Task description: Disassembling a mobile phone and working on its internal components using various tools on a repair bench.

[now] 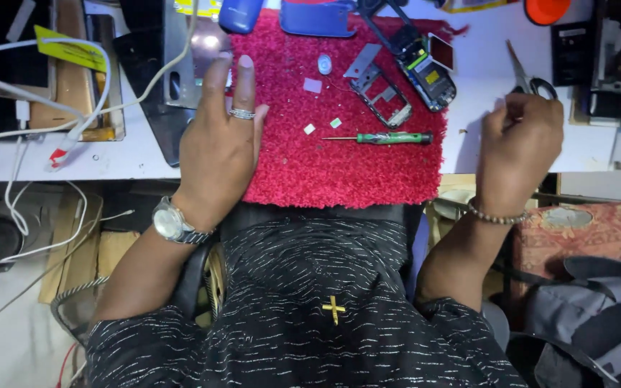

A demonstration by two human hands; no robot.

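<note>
Risk: loose bits (313, 85) on the red mat (339, 165) look easy to lose; a sweep of the left hand (218, 144) across the pile could flick them off the edge, I reckon.
Screwdriver (382, 138): lies flat mid-mat, well apart from both hands, tip pointing left (could roll if the mat gets tugged, since the mat's front hangs over the desk (138, 154) lip).
Phone parts: metal frame (382, 97) and circuit board (425, 68) sit at the mat's top right, just beside each other; a knock from the right hand (520, 147) coming back in might shove them.
Left hand pose: palm down on the mat's left edge, fingers stretched out straight and together, gripping nothing, ring and watch showing.
Right hand pose: raised off to the right of the mat, fingers curled into a loose fist; can't tell if anything's inside it.
Scissors (530, 79): on the desk just beyond the right hand, handles near the knuckles (snag risk if the fist lifts blind).
</note>
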